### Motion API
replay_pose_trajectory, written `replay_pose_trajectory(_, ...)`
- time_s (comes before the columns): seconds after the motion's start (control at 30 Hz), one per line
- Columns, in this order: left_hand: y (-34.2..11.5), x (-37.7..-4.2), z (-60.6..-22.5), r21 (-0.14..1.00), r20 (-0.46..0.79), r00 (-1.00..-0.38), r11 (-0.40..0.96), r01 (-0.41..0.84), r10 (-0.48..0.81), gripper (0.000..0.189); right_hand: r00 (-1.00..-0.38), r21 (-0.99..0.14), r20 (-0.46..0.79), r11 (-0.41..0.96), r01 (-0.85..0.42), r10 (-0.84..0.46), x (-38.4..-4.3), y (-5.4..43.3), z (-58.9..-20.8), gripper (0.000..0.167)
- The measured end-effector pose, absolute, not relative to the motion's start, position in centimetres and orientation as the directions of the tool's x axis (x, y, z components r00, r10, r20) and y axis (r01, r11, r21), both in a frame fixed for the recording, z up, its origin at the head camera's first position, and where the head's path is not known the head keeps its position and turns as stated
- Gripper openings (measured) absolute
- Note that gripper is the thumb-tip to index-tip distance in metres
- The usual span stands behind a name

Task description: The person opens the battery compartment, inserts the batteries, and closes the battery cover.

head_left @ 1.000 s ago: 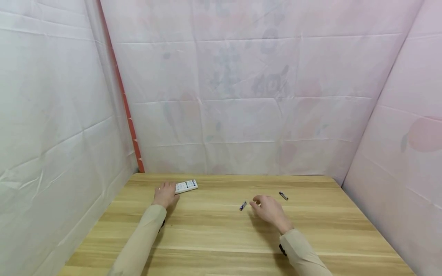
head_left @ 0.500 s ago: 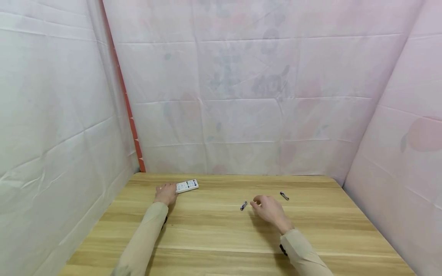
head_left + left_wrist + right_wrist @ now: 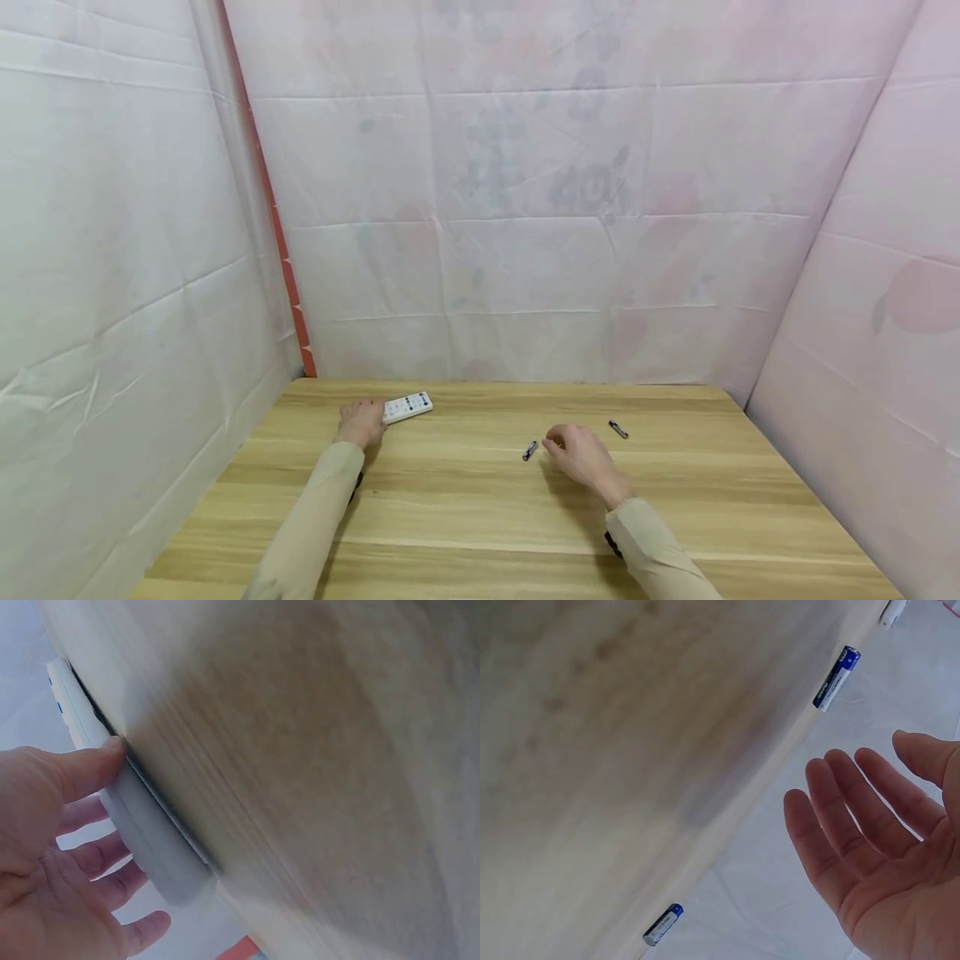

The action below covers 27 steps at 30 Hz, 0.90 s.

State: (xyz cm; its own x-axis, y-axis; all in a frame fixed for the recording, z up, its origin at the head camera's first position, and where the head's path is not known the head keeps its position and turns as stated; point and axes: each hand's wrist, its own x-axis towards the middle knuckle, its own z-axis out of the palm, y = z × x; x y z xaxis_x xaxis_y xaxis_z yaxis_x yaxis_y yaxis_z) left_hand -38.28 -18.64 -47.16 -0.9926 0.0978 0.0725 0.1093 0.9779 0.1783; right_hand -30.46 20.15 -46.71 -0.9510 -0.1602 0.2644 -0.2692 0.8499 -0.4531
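At the back left of the table, a white remote control [image 3: 408, 407] lies with its button side up, its left part covered by my left hand [image 3: 362, 422]. In the left wrist view, the thumb [image 3: 90, 769] presses the remote's near edge while the other fingers reach round its far side. My right hand [image 3: 581, 457] hovers over the table with relaxed, slightly bent fingers and nothing in them. Just left of its fingertips lies a blue and white battery [image 3: 530, 451]; a second battery [image 3: 618, 429] lies behind it to the right. Both batteries show in the right wrist view.
The wood-grain table [image 3: 465, 517] ends at a pale hanging cloth [image 3: 525, 275] at the back, with more cloth at the left and right sides. A red strip [image 3: 281, 242] runs down the back left corner.
My left hand has shifted slightly to the right on the remote control, and its thumb is now tucked out of the head view. The right hand and both batteries have stayed put.
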Motion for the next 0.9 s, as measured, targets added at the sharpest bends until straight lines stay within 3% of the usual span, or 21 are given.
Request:
replay_pose_trajectory(0.23, -18.4, -38.1, -47.1, 0.222, 0.096, -0.989, 0.967, 0.128, 0.109, 0.04, -0.954, -0.469, 0.258, 0.843, -0.263, -0.154, -30.9, 19.9, -46.6, 0.009)
replay_pose_trajectory(0.53, -17.5, -37.9, -47.0, 0.293, 0.213, -0.955, 0.92, 0.262, 0.205, 0.043, -0.953, -0.448, 0.261, 0.855, -0.263, -0.156, -31.1, 19.8, -46.4, 0.008)
replay_pose_trajectory(0.67, -17.1, -37.7, -46.7, 0.402, 0.237, -0.94, 0.856, 0.324, 0.245, 0.046, -0.956, -0.454, 0.252, 0.854, -0.255, -0.151, -31.1, 19.8, -46.3, 0.009)
replay_pose_trajectory(0.9, -16.1, -37.7, -46.4, 0.597, 0.204, -0.961, 0.754, 0.274, 0.188, 0.042, -0.947, -0.441, 0.276, 0.853, -0.277, -0.165, -31.2, 19.8, -46.2, 0.01)
